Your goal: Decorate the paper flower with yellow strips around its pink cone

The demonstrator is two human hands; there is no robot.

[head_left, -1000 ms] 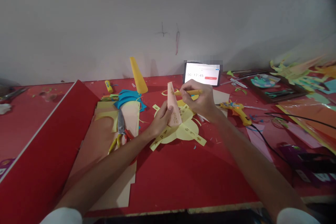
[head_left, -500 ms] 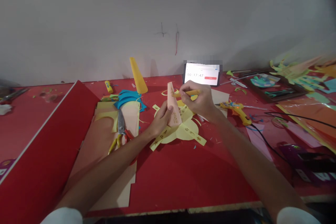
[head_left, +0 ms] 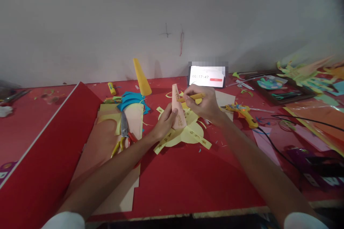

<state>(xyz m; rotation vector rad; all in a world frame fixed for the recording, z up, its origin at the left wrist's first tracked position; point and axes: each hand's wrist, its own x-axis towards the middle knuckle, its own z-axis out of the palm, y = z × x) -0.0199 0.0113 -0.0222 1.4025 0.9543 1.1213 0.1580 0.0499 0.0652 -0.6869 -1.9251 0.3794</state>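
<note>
My left hand (head_left: 165,121) is closed on a peach paper cone (head_left: 177,116) with gold lettering, thumb on its front, and tilts it slightly. Pinched in my right hand (head_left: 205,102) is a yellow marker (head_left: 194,97), its tip at the upper part of the cone. Just below and behind the cone lies a pale yellow paper cutout (head_left: 188,136) with rounded lobes and strips that bear gold letters and stars. My left hand partly hides this cutout.
Scissors (head_left: 124,130) rest on peach and yellow paper sheets (head_left: 120,189) at left, near blue paper pieces (head_left: 131,100). A yellow cone (head_left: 142,80) stands behind. At right are a glue gun (head_left: 243,112) with its cord and a tray (head_left: 292,100). A phone (head_left: 206,77) shows a timer.
The marker tip has moved slightly down along the cone, and my right hand has dropped a little with it. My left hand holds the cone in almost the same place.
</note>
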